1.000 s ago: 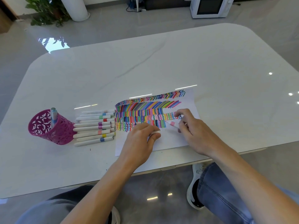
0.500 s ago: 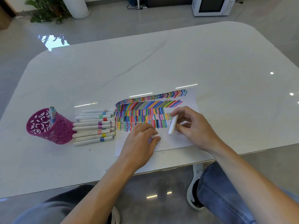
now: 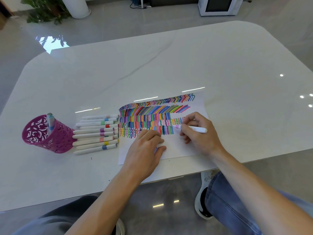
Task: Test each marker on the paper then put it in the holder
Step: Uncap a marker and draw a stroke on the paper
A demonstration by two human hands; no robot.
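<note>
While only one blue marker [image 3: 50, 122] stands in the holder [image 3: 49, 138], roughly ten markers [image 3: 96, 134] wait on the surface [image 3: 186, 61]. My right hand [image 3: 201, 134] grips the pink marker [image 3: 194, 129], tip on the paper [image 3: 177, 148]. My left hand [image 3: 145, 151] rests on the paper; I cannot tell if its bent fingers hide a cap.

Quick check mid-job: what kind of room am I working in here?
Probably a home living or dining area: a glossy white marble-look table, a potted plant on the polished floor, and what looks like a white microwave beyond it.
</note>
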